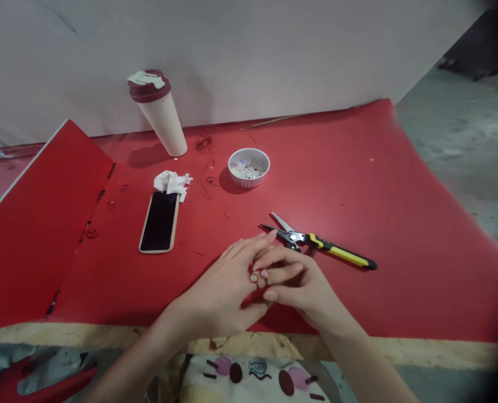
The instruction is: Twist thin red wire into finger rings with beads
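Observation:
Over the table's near edge, my left hand (228,285) is held with its fingers stretched out, palm down. A thin ring with a small pale bead (254,278) sits on one of its fingers. My right hand (303,282) reaches across from the right, its thumb and fingertips closed around that finger at the ring. Part of the ring is hidden by the fingers. Just beyond both hands lies a pair of yellow-and-black handled cutters (337,252), jaws spread, pointing left, close to my left fingertips.
A small white bowl of beads (249,168) stands on the red table (379,184). Left of it are a capped tumbler (165,123), a crumpled tissue (171,182), a phone (160,223) and tangled red thread (204,144). A red panel (43,224) rises at left; a pale wall (274,56) stands behind.

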The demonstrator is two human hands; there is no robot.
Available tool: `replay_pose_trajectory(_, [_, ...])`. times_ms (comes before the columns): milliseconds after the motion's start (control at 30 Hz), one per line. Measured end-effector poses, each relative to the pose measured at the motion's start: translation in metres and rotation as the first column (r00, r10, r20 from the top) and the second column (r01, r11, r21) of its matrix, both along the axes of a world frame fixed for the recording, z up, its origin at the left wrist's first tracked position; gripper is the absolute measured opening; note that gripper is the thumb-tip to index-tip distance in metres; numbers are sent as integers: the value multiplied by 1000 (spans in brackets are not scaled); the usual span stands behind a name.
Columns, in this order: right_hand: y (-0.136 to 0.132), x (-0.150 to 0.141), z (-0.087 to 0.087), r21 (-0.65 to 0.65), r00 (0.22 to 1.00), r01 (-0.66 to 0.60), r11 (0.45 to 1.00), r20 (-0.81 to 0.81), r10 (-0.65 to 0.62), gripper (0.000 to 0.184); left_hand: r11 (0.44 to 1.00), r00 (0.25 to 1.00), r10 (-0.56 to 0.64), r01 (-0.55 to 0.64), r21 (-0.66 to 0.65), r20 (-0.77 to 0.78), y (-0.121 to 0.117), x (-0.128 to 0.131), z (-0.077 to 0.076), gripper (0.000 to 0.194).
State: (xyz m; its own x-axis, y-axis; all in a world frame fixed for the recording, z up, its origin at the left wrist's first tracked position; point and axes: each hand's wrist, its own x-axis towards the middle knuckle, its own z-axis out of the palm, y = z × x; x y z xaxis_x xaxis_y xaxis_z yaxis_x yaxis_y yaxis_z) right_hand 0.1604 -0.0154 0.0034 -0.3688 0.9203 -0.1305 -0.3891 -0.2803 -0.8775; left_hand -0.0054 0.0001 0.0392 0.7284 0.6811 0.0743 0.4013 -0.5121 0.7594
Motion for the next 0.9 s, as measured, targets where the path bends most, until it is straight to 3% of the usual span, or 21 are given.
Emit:
replay_pose_trajectory(200, [5, 9, 8, 16, 991, 26, 1000, 132, -28, 18, 997, 997, -60, 62, 46, -55, 10, 1, 6, 51])
replay_pose_trajectory(433, [21, 16, 14, 81, 978, 151, 985, 133, -161, 13, 979, 999, -40, 34, -201, -28, 23, 6, 20, 51])
replay_pose_trajectory(533, [25, 20, 12, 69, 973, 205, 976, 98, -211, 13, 956, 998, 44, -29, -294, 46, 25, 9, 19, 43])
replay_pose_trajectory(600, [27, 22, 8, 56, 971, 224, 973, 75, -227, 14, 933, 975, 165, -107, -344, 145, 24, 11, 14, 34])
replay_pose_trajectory(667, [27, 23, 4, 53, 963, 268, 962, 15, -270, 15, 876, 896, 352, -213, -433, 271, 24, 12, 7, 24])
replay_pose_trajectory(767, [27, 24, -2, 88, 956, 293, 952, -55, -289, 17, 721, 715, 621, -357, -594, 323, 26, 14, 0, 12])
replay_pose_trajectory(833, [26, 23, -3, 112, 962, 272, 956, -43, -269, 17, 626, 691, 682, -383, -679, 238, 27, 17, -1, 14])
replay_pose_trajectory(900, [25, 21, -2, 98, 966, 257, 961, -18, -256, 17, 557, 741, 657, -349, -754, 143, 26, 22, 0, 18])
